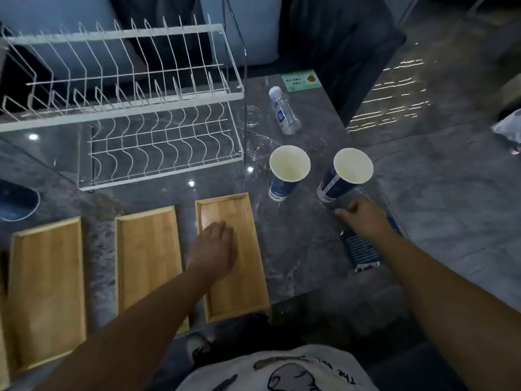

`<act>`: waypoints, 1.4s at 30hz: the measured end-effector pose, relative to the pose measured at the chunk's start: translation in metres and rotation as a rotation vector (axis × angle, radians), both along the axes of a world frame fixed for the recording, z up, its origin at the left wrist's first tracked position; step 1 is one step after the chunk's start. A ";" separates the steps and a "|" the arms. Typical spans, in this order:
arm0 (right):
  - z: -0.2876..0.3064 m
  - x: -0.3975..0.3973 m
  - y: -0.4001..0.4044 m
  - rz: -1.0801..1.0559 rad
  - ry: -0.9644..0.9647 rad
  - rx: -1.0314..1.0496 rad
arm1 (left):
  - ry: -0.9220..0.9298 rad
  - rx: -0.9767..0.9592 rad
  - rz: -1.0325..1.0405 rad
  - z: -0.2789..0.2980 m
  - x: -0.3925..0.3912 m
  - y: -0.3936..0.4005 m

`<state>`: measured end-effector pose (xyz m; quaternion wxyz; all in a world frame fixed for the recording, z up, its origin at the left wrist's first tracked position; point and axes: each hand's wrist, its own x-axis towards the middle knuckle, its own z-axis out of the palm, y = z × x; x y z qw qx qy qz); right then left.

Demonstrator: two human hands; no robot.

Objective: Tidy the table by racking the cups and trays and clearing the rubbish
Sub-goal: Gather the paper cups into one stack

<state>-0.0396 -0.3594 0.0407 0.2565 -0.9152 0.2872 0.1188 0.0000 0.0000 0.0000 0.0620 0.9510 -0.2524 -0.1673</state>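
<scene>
**Desk inventory: racking not yet begun, both hands low near the front edge**

Landmark: the white two-tier wire dish rack [127,108], standing at the back left of the dark grey marbled desk [304,249]. No cup or tray sits in it.

- Three shallow rectangular bamboo trays, lying flat in a row in front of the rack, long axes running from the person towards the rack: left tray [48,292], middle tray [149,261], right tray [228,255].
- Two white-lined blue paper cups, upright, to the right of the rack's lower tier: nearer cup [286,176], farther-right cup [345,177].
- Clear plastic water bottle [283,111] with a white cap, lying on its side just right of the rack. Likely rubbish.
- Two clear glasses [258,145] against the rack's right end, faint and hard to read.
- Flat blue printed packet [362,252] on the desk's right front edge, partly under the right forearm.
- Dark blue bowl [17,201], left of the rack's front.

Hands: the left hand [214,249] hovers over or rests on the right tray, fingers loosely curled, holding nothing that can be seen. The right hand [363,218] lies just in front of the farther-right cup, fingers curled; whether its grip closes on anything cannot be told.

Judgement: the right hand is nearest that cup, which stands directly ahead of it; the left is best placed for the right tray, to be lifted by a long edge and stood in the rack.
</scene>
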 end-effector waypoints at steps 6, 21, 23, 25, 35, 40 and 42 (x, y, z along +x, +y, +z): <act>-0.014 0.013 -0.011 -0.212 -0.201 0.111 | 0.039 0.090 -0.009 -0.028 -0.003 -0.011; -0.031 0.025 -0.026 -0.276 -0.314 0.409 | 0.003 0.096 -0.007 -0.039 -0.008 -0.011; -0.029 0.027 -0.024 -0.273 -0.337 0.417 | 0.003 0.092 -0.011 -0.040 -0.008 -0.010; -0.022 0.029 -0.021 -0.275 -0.358 0.439 | 0.003 0.094 -0.014 -0.041 -0.008 -0.010; 0.094 0.055 0.001 -0.077 -0.712 0.515 | 0.006 0.081 -0.005 -0.043 -0.008 -0.009; 0.133 0.075 0.031 0.054 -0.767 0.614 | 0.013 0.071 0.002 -0.043 -0.008 -0.010; 0.124 0.083 0.040 0.066 -0.698 0.624 | 0.012 0.075 0.001 -0.043 -0.008 -0.010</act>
